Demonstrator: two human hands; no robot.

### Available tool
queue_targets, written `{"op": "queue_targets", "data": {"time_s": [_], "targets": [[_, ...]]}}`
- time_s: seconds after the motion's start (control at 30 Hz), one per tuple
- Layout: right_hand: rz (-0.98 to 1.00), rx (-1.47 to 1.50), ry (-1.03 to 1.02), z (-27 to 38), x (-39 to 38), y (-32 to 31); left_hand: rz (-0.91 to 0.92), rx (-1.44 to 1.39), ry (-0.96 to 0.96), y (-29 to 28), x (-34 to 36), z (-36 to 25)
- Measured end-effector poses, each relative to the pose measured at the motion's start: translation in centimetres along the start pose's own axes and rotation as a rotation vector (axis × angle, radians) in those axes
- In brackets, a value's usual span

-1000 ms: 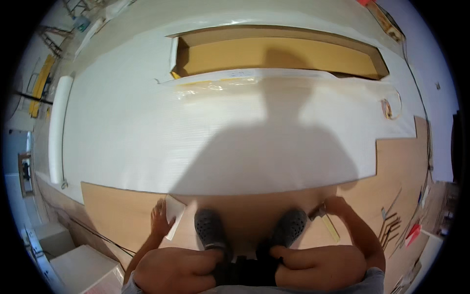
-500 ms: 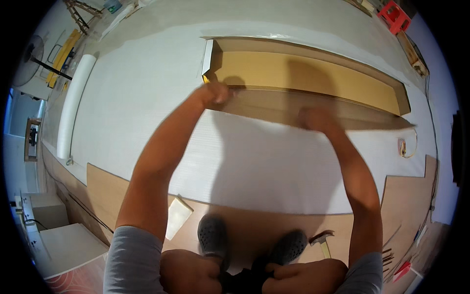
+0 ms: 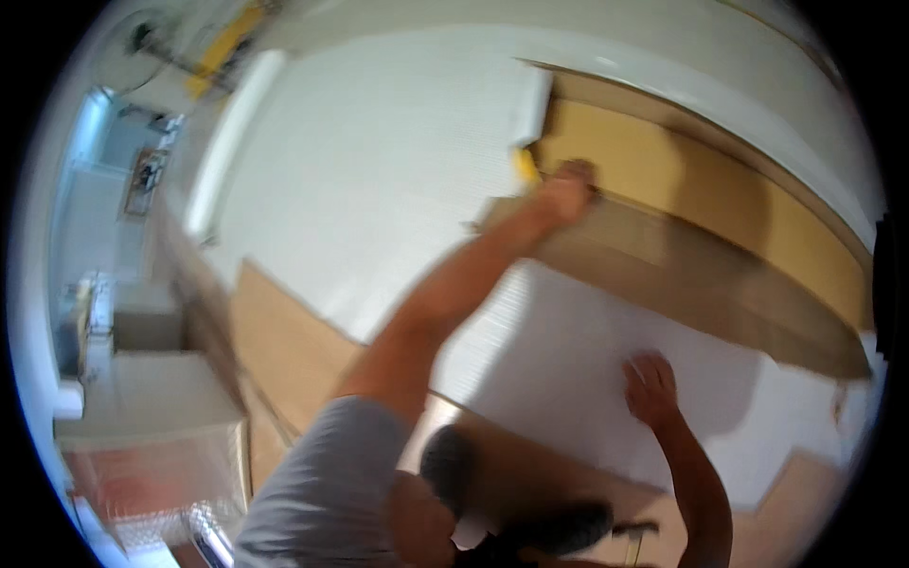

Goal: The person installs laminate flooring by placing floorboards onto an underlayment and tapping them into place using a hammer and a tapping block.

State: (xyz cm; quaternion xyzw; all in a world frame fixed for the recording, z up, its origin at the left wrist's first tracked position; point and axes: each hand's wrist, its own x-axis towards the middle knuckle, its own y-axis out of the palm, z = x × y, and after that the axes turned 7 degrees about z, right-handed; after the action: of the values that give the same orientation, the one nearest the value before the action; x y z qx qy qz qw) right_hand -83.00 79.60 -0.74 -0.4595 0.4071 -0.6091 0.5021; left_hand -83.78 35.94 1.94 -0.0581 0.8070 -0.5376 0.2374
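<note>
A long, shallow cardboard box point(image 3: 625, 133) lies open on white sheeting point(image 3: 398, 123), its brown near flap point(image 3: 653, 256) folded out toward me. My left hand point(image 3: 570, 187) touches the box at its near left corner, where the flap begins; its fingers are blurred, so their grip cannot be made out. Just left of that hand, a small yellow piece point(image 3: 526, 167) shows at the box's end. My right hand point(image 3: 651, 386) is open and holds nothing, its fingers stretched out over the sheeting on the near side of the flap.
At the left lies a white roll point(image 3: 232, 142), with a standing fan point(image 3: 156, 43) beyond it. Brown boards point(image 3: 294, 312) border the sheeting on the near side. By my shoes point(image 3: 559, 525) lies a hammer point(image 3: 634, 532). A pale carton point(image 3: 151, 398) stands at the lower left.
My view has swung left, so the box sits farther right in it. My right hand has come off the flap, back toward me. My left hand stays at the box's near left corner.
</note>
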Motion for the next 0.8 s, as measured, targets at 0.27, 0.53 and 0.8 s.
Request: {"op": "queue_targets", "data": {"time_s": [0.27,0.53,0.8], "targets": [[0.092,0.171,0.184,0.0,-5.5,2.2,-0.419,-0.048,-0.540,3.9,9.0,0.1],[0.095,0.236,0.219,1.0,-5.5,1.3,-0.205,0.129,-0.402,1.8,10.5,7.1],[0.218,0.200,0.143,7.1,-5.0,-1.1,-0.414,0.033,-0.459,0.4,1.3,13.6]]}}
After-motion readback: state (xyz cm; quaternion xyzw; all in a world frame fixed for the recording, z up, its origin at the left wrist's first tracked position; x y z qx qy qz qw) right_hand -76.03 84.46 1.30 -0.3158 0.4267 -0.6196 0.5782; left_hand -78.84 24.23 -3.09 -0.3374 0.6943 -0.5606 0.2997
